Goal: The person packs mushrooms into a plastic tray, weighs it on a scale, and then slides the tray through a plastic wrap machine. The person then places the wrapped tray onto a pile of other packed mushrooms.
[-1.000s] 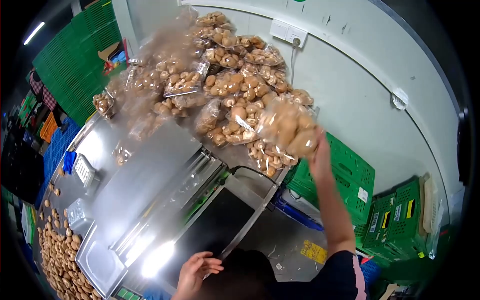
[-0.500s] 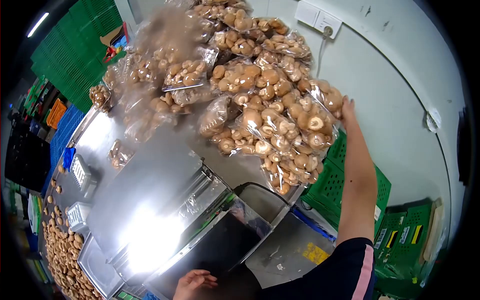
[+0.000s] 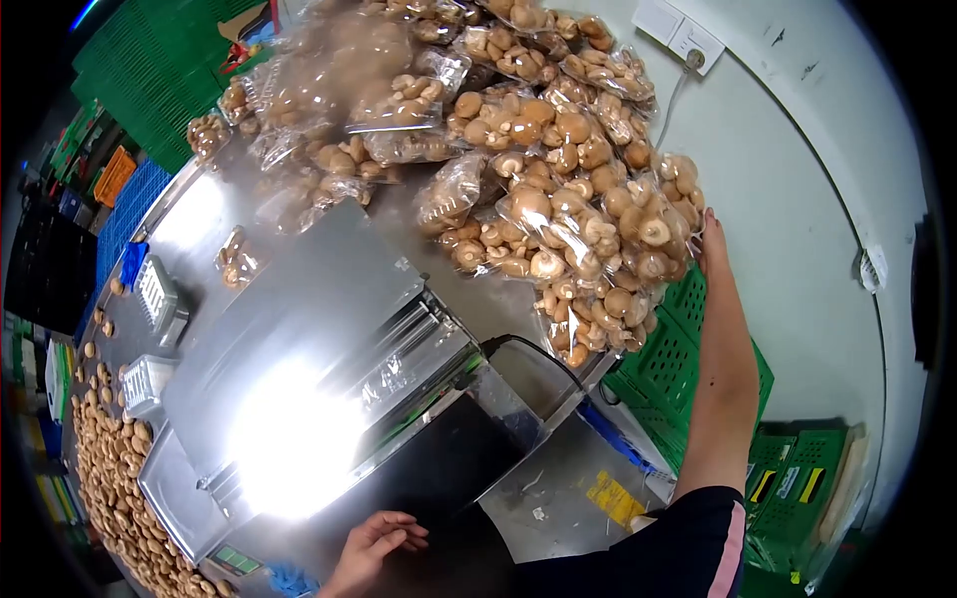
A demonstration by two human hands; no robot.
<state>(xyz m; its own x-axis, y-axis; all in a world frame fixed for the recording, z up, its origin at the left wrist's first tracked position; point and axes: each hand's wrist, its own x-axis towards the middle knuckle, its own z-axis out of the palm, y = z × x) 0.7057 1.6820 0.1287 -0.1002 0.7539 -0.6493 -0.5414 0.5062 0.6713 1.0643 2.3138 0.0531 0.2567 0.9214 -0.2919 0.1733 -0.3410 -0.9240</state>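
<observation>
Clear plastic bags of brown mushrooms (image 3: pixel 588 214) lie in a big heap on the metal table. My right hand (image 3: pixel 710 241) is at the heap's right edge, against the side of a mushroom bag (image 3: pixel 678 194). Its visible fingers are stretched out, and the rest are hidden by the bag. My left hand (image 3: pixel 384 538) is low in the view, in front of the dark front panel of a metal machine (image 3: pixel 289 329). It is empty, with its fingers loosely bent and not closed.
Loose mushrooms (image 3: pixel 120 488) cover the table's left end, near white plastic trays (image 3: pixel 150 384). Green crates (image 3: pixel 668 369) stand below my right arm, and more green crates (image 3: pixel 159 80) are stacked at upper left. A power cord (image 3: pixel 538 349) runs beside the machine.
The view has shifted slightly, so the heap sits a little further right. My right hand stays at the heap's right side, now lower along the bag. My left hand has hardly moved.
</observation>
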